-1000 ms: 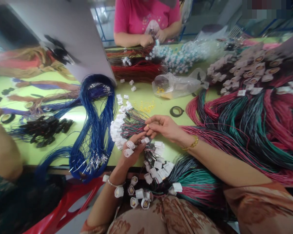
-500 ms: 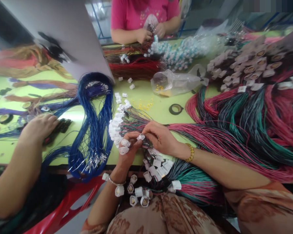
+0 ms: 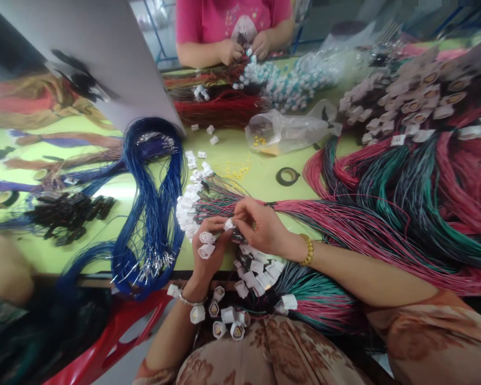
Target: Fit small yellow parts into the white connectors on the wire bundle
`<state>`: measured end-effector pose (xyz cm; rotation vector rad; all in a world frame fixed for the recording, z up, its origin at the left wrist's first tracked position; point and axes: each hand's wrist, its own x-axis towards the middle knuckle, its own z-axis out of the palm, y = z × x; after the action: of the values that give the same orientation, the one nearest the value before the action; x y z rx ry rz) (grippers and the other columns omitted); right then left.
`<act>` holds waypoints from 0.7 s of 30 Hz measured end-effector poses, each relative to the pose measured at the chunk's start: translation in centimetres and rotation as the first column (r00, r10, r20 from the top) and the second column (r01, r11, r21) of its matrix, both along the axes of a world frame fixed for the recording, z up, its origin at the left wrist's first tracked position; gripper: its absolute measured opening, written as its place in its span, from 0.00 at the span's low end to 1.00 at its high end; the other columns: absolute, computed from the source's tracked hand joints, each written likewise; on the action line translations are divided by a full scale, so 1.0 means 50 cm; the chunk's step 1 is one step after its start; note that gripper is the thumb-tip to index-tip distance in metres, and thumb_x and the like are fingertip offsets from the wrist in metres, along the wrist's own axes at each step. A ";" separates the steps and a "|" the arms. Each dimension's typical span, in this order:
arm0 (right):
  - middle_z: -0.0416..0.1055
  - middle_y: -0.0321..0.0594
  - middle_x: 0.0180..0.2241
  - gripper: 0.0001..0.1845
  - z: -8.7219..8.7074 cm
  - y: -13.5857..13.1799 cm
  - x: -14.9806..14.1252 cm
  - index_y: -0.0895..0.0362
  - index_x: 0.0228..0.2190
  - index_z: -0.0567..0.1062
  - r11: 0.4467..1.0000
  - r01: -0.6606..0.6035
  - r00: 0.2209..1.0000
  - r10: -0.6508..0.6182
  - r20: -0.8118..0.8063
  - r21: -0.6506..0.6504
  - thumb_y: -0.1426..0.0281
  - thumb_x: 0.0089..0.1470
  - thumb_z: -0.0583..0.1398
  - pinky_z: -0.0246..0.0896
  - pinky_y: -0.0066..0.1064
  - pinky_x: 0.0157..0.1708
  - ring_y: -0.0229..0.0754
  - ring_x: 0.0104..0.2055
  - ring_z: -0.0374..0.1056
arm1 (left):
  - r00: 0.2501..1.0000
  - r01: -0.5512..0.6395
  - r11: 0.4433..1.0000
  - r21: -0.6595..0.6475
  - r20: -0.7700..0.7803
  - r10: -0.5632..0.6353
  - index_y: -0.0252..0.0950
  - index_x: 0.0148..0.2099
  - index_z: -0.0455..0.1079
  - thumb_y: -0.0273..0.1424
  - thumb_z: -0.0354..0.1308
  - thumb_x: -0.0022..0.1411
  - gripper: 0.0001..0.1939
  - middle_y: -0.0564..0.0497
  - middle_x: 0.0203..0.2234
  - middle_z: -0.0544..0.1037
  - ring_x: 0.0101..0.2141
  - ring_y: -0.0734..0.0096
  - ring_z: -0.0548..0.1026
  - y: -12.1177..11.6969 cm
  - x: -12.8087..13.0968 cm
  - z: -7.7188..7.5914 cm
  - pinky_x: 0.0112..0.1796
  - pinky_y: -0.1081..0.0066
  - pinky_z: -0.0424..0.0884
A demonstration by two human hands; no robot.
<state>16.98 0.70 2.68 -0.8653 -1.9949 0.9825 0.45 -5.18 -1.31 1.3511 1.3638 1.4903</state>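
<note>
My left hand [image 3: 210, 254] grips a white plastic wire connector [image 3: 229, 224] between thumb and forefinger. Two more white connectors [image 3: 206, 244] lie against the back of its fingers. My right hand [image 3: 258, 227] is closed in a pinch, fingertips right at the gripped connector; whatever it pinches is too small to make out. Beneath and behind both hands runs a bundle of red, green and black wires [image 3: 324, 214], ending in a cluster of white connectors [image 3: 187, 211] on the left. More connectors [image 3: 260, 272] hang near the table's front edge.
Small yellow pieces [image 3: 236, 170] are scattered behind my hands, near a plastic bag [image 3: 280, 133] and a tape roll [image 3: 287, 176]. Blue wires [image 3: 152, 214] lie left, with black connectors [image 3: 68, 214] beyond. Thick wire bundles [image 3: 404, 187] fill the right. A co-worker's hands [image 3: 244, 51] work opposite.
My right hand, earlier pinching a tiny yellow piece above the wires, has come down to the connector in my left hand. A neighbour's hand reached over the black connectors at left and withdrew.
</note>
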 end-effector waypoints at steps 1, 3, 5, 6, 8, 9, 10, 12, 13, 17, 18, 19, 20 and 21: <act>0.66 0.31 0.24 0.05 0.000 -0.001 0.000 0.53 0.35 0.60 1.000 0.008 1.000 -0.008 0.001 -0.013 0.73 0.60 0.54 0.55 0.26 0.26 0.34 0.24 0.61 | 1.000 -0.010 1.000 0.012 -0.030 0.010 0.36 0.36 0.74 0.30 0.67 0.60 0.05 0.48 0.37 0.81 0.38 0.66 0.79 0.000 0.001 0.003 0.42 0.63 0.76; 0.67 0.32 0.25 0.05 0.001 -0.003 0.001 0.53 0.35 0.60 1.000 0.018 0.999 -0.018 0.037 0.003 0.73 0.59 0.54 0.54 0.26 0.26 0.35 0.25 0.62 | 0.996 -0.025 0.999 0.043 -0.087 0.029 0.36 0.35 0.74 0.29 0.67 0.60 0.05 0.48 0.35 0.82 0.37 0.66 0.79 0.002 0.001 0.009 0.41 0.64 0.76; 0.66 0.33 0.25 0.05 0.003 -0.004 0.002 0.53 0.34 0.60 0.999 0.024 0.996 -0.027 0.080 0.028 0.74 0.58 0.53 0.52 0.27 0.26 0.35 0.24 0.61 | 0.991 -0.024 0.996 0.082 -0.126 0.034 0.37 0.34 0.73 0.28 0.67 0.60 0.05 0.49 0.34 0.82 0.36 0.67 0.80 0.004 0.001 0.013 0.40 0.65 0.75; 0.66 0.32 0.24 0.05 0.004 -0.004 0.002 0.53 0.34 0.60 0.999 0.029 0.996 -0.031 0.086 0.021 0.75 0.57 0.53 0.51 0.26 0.25 0.35 0.23 0.60 | 0.990 -0.017 0.995 0.101 -0.139 0.031 0.37 0.34 0.74 0.27 0.67 0.60 0.04 0.50 0.34 0.82 0.36 0.68 0.80 0.005 0.001 0.014 0.40 0.65 0.75; 0.65 0.31 0.24 0.07 0.007 -0.004 0.001 0.53 0.35 0.59 0.999 0.032 0.995 -0.031 0.097 -0.007 0.76 0.56 0.53 0.50 0.26 0.25 0.35 0.22 0.60 | 0.988 -0.001 0.993 0.122 -0.155 0.020 0.37 0.35 0.74 0.26 0.67 0.60 0.04 0.50 0.34 0.83 0.36 0.68 0.80 0.007 0.000 0.016 0.40 0.66 0.75; 0.65 0.31 0.24 0.08 0.008 -0.004 0.001 0.53 0.36 0.59 1.000 0.029 0.993 -0.028 0.116 -0.005 0.77 0.56 0.53 0.50 0.26 0.25 0.35 0.22 0.60 | 0.987 0.004 0.992 0.124 -0.162 0.016 0.37 0.35 0.74 0.26 0.67 0.60 0.04 0.50 0.34 0.83 0.36 0.68 0.81 0.007 -0.001 0.017 0.40 0.66 0.75; 0.66 0.32 0.24 0.08 0.010 -0.004 0.000 0.53 0.35 0.59 1.000 0.017 0.989 -0.018 0.148 0.012 0.77 0.55 0.53 0.50 0.27 0.26 0.36 0.23 0.60 | 0.986 0.005 0.992 0.122 -0.167 0.016 0.37 0.35 0.75 0.26 0.67 0.59 0.04 0.50 0.34 0.83 0.36 0.68 0.81 0.007 -0.001 0.017 0.40 0.66 0.76; 0.67 0.34 0.25 0.09 0.013 -0.003 -0.002 0.53 0.34 0.59 0.998 -0.021 0.975 0.006 0.223 0.065 0.79 0.53 0.53 0.49 0.28 0.26 0.37 0.24 0.60 | 0.987 0.003 0.995 0.104 -0.160 0.014 0.37 0.36 0.76 0.26 0.67 0.60 0.03 0.49 0.35 0.83 0.37 0.67 0.81 0.006 -0.002 0.015 0.40 0.66 0.76; 0.67 0.35 0.26 0.09 0.015 -0.003 -0.003 0.53 0.34 0.60 0.996 -0.033 0.968 0.013 0.250 0.078 0.79 0.53 0.52 0.49 0.28 0.26 0.37 0.25 0.60 | 0.990 0.007 0.996 0.086 -0.143 0.006 0.37 0.36 0.76 0.26 0.67 0.60 0.02 0.49 0.35 0.84 0.37 0.66 0.81 0.006 -0.003 0.013 0.41 0.65 0.76; 0.70 0.38 0.28 0.10 0.017 -0.001 -0.003 0.55 0.37 0.62 0.995 -0.042 0.951 0.011 0.308 0.093 0.79 0.54 0.53 0.52 0.29 0.27 0.39 0.25 0.63 | 1.000 0.006 1.000 0.010 0.017 -0.006 0.38 0.36 0.78 0.27 0.68 0.58 0.03 0.48 0.36 0.84 0.39 0.65 0.82 0.008 -0.003 -0.001 0.45 0.63 0.76; 0.71 0.39 0.29 0.10 0.015 -0.002 -0.004 0.55 0.38 0.62 0.993 -0.049 0.948 0.012 0.319 0.106 0.79 0.54 0.53 0.53 0.30 0.27 0.40 0.27 0.65 | 0.997 0.005 1.000 -0.018 0.071 -0.004 0.38 0.35 0.78 0.27 0.69 0.57 0.04 0.48 0.36 0.84 0.39 0.64 0.82 0.008 -0.002 -0.004 0.44 0.63 0.77; 0.72 0.40 0.29 0.11 0.012 -0.006 -0.006 0.55 0.39 0.63 0.991 -0.049 0.947 0.006 0.320 0.124 0.79 0.54 0.53 0.55 0.30 0.28 0.41 0.28 0.66 | 0.992 0.008 0.999 -0.049 0.126 -0.001 0.37 0.35 0.78 0.28 0.70 0.56 0.04 0.48 0.37 0.84 0.39 0.64 0.82 0.009 -0.001 -0.006 0.43 0.63 0.77; 0.74 0.41 0.31 0.12 0.009 -0.012 -0.008 0.55 0.40 0.64 0.988 -0.042 0.951 -0.005 0.310 0.146 0.79 0.54 0.53 0.57 0.31 0.29 0.42 0.29 0.68 | 0.985 0.012 0.997 -0.078 0.174 0.002 0.37 0.35 0.78 0.29 0.71 0.55 0.05 0.48 0.37 0.84 0.39 0.63 0.82 0.009 0.000 -0.007 0.42 0.63 0.78; 0.75 0.43 0.32 0.13 0.004 -0.021 -0.012 0.55 0.42 0.64 0.985 -0.033 0.957 -0.018 0.291 0.171 0.79 0.55 0.53 0.59 0.31 0.30 0.43 0.31 0.69 | 0.978 0.012 0.994 -0.105 0.208 0.010 0.37 0.35 0.77 0.30 0.71 0.55 0.06 0.48 0.37 0.84 0.38 0.63 0.82 0.008 0.001 -0.008 0.41 0.63 0.78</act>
<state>16.39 -0.34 2.89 -0.9491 -2.2946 0.7009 0.52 -4.76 -1.69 1.0960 1.2885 1.4917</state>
